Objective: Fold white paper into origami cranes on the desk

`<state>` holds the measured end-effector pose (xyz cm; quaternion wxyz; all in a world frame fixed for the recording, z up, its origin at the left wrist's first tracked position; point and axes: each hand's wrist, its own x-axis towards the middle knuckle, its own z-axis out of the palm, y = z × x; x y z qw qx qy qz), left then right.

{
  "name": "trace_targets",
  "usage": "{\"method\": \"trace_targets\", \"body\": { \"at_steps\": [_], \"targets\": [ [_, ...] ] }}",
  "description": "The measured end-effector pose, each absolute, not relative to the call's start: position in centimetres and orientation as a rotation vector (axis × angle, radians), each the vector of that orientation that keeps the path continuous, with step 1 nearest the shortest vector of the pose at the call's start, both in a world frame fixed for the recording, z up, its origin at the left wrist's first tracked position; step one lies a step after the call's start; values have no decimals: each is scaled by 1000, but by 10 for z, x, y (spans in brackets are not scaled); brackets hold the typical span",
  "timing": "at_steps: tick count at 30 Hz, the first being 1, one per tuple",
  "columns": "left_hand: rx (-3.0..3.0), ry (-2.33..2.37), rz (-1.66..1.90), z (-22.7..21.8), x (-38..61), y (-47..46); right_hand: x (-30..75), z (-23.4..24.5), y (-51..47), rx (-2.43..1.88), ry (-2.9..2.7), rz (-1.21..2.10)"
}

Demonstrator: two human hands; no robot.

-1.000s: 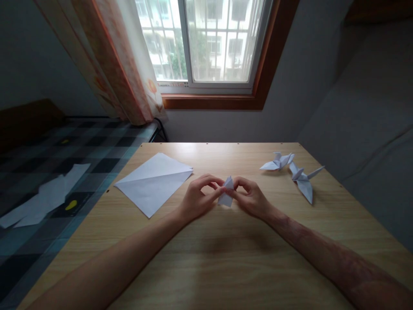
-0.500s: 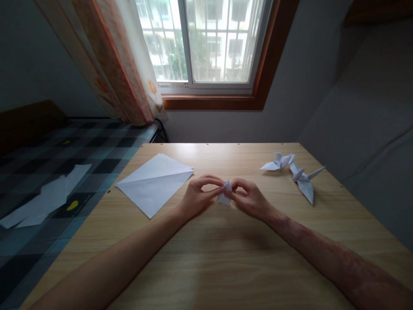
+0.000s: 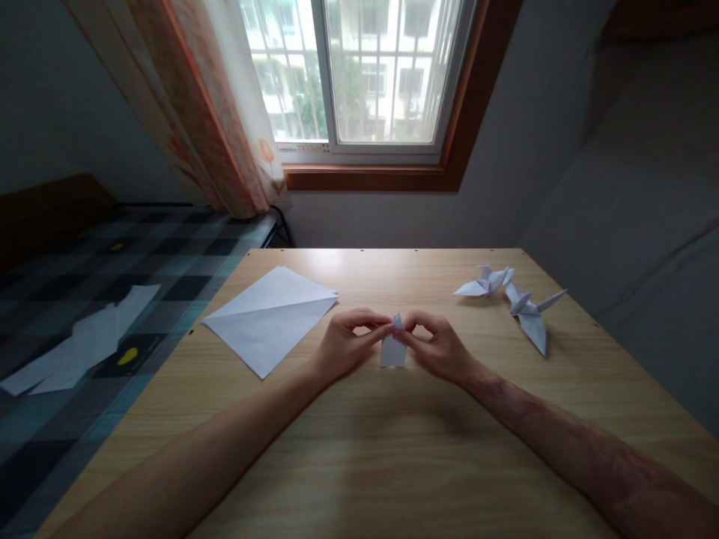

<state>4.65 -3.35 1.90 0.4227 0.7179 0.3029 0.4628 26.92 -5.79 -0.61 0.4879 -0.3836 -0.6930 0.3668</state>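
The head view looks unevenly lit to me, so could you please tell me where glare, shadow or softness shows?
Head view: the window glares, the scene outside washed out; same head view: pale sheen on the far end of the table, soft shadow nearer the camera; head view again: creases in the small folded paper are too soft to read.

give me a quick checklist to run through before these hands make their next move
1. Left hand has a grip on the small folded paper: ok, pinching it.
2. Right hand grips it too: ok.
3. Small folded paper aligned at the top: cannot tell, hands partly cover it.
4. Paper birds apart from the right hand: ok.
5. Large paper not under the small folded paper: ok, it lies to the left.
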Motion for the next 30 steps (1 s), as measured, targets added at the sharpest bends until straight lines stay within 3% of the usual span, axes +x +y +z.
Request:
{"method": "trace_targets", "body": {
  "at_steps": [10,21,30],
  "targets": [
    [1906,780,1241,18,48,-37,264,-3,-61,-943,-1588,1056],
    [1860,744,1136,21,46,-32,268,2,-58,-945,-1679,866],
    [1875,822,1180,18,49,-35,267,-2,-57,-976,-1598,946]
  ]
}}
